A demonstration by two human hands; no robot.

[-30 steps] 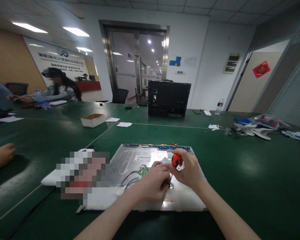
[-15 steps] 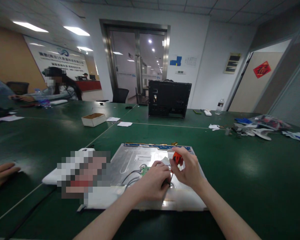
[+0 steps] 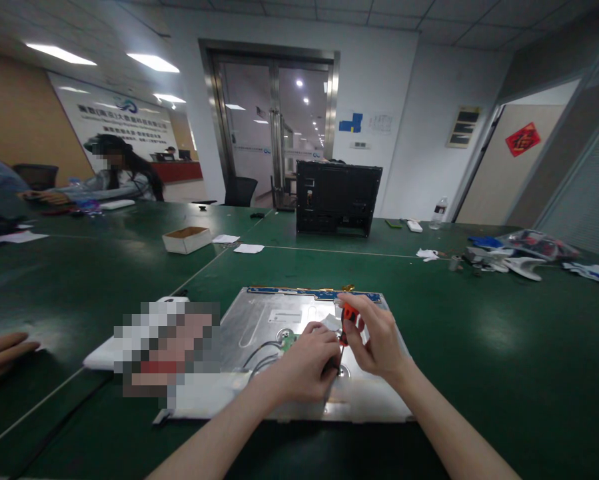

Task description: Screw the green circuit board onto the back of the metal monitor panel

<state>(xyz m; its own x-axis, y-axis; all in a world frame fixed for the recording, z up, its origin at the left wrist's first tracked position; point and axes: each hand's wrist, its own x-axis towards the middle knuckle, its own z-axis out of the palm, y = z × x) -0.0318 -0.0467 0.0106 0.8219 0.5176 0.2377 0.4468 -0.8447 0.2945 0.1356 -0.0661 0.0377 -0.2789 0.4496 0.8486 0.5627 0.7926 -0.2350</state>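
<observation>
Both your hands work over the metal panel (image 3: 279, 313) lying flat on the green table (image 3: 479, 347). Your right hand (image 3: 376, 340) grips an orange-handled screwdriver (image 3: 348, 313), held upright, tip down at the panel's middle. Your left hand (image 3: 304, 363) curls loosely beside the shaft, fingers resting on the panel near a small green board (image 3: 288, 341).

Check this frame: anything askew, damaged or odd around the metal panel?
Nothing stands out. The metal panel lies flat on the green table; the right hand holds an orange-handled screwdriver, the left hand beside its tip.
</observation>
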